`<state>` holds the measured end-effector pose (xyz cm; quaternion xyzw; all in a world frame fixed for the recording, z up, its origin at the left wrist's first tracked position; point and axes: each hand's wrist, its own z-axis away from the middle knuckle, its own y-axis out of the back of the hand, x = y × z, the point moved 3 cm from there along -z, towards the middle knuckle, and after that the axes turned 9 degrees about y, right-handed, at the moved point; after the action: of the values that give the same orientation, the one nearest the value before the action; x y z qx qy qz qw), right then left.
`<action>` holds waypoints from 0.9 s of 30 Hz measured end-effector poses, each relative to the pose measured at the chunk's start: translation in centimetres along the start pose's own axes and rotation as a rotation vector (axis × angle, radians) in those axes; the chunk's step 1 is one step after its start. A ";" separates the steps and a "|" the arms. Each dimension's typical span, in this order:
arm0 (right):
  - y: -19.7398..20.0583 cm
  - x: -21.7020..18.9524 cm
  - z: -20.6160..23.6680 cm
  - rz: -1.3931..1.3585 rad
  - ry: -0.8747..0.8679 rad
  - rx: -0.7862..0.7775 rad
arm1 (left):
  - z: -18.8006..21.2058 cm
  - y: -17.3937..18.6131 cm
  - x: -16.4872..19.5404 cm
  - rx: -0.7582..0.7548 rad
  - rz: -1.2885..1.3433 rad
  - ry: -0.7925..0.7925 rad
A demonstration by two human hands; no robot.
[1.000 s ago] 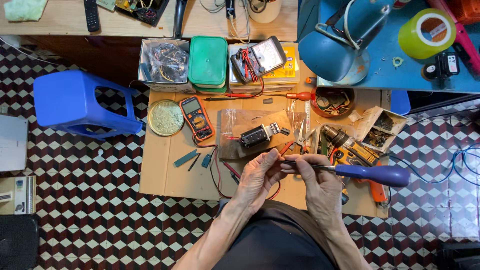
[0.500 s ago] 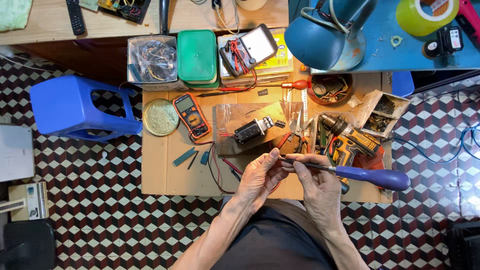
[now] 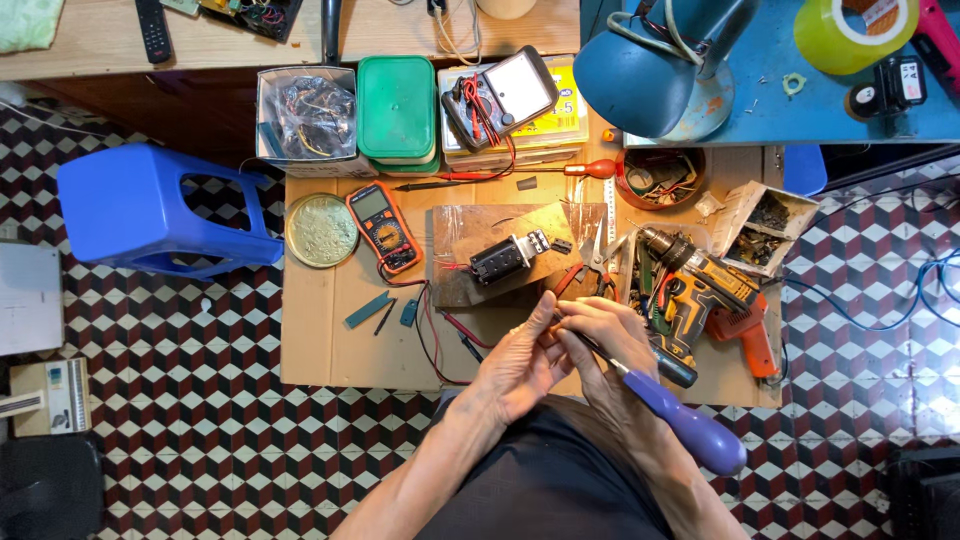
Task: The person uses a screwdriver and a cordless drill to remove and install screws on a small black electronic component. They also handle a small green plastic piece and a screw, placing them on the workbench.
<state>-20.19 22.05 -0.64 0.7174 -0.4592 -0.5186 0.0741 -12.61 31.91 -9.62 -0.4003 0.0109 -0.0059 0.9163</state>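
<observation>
Right hand (image 3: 610, 335) clenched around screwdriver (image 3: 675, 420), purple handle past bench (image 3: 320, 340) near edge. Left hand (image 3: 520, 365) half-curled, fingertips at shaft tip; held item hidden. Far edge: clear box (image 3: 305, 120) with wire tangle; round red bowl (image 3: 660, 178) with small parts.

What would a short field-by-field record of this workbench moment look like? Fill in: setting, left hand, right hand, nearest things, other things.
setting: low cardboard-covered board on a checkered floor, seen from above
left hand: left hand pinches a small part, too small to identify
right hand: right hand grips a purple-handled screwdriver, tip at the part
nearest things: black motor-like part, cordless drill
other things: orange multimeter, round tin lid, green box, blue stool, blue lamp
</observation>
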 end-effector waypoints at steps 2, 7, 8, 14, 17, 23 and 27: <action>-0.6 0.3 -0.4 -0.123 -0.010 -0.035 | -0.1 0.4 0.7 -0.039 0.010 -0.009; -1.6 1.4 -0.7 -0.356 -0.209 -0.058 | -0.7 0.7 1.9 -0.151 -0.002 -0.057; -1.8 1.6 -0.7 -0.330 -0.230 -0.072 | -0.8 0.6 2.0 -0.169 -0.018 -0.090; -3.0 3.5 -1.5 -0.320 -0.383 -0.078 | -1.0 0.4 4.1 0.039 -0.294 -0.237; -4.0 5.3 -2.2 -0.136 -0.589 -0.148 | -0.2 0.8 6.5 0.346 -0.751 -0.518; -6.2 6.7 -4.0 -0.130 -0.466 -0.044 | 0.2 -0.3 9.9 0.632 -1.566 -1.355; -7.2 6.6 -4.6 -0.122 -0.276 -0.016 | -1.3 0.2 11.0 0.574 -1.561 -1.360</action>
<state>-12.05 19.59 -7.20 0.6653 -0.4162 -0.6196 -0.0157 -1.68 30.84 -10.85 0.0145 -0.7619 -0.3680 0.5328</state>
